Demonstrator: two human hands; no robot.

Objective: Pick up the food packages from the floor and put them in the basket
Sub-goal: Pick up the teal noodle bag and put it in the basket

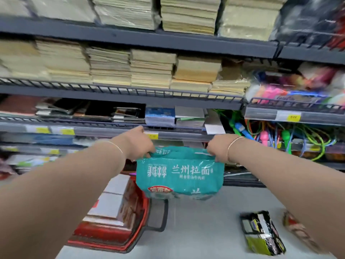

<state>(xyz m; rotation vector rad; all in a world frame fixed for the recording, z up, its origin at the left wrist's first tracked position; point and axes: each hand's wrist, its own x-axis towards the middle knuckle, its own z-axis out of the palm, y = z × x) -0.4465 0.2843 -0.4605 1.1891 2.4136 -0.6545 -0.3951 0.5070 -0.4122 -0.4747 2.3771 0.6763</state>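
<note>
From the head view, your left hand point(139, 144) and right hand point(219, 147) each pinch a top corner of the teal noodle package point(180, 174), a glossy plastic multipack printed with white Chinese characters and a red-and-yellow badge low on its front, which hangs in the air just above and to the right of the red basket point(141, 217). That basket sits on the grey floor point(201, 230) and already holds white-and-red boxes point(113, 202), while to the right of the basket a black-and-yellow package point(261, 233) and a reddish package point(296, 228), partly hidden by your right forearm, lie on the floor.
</note>
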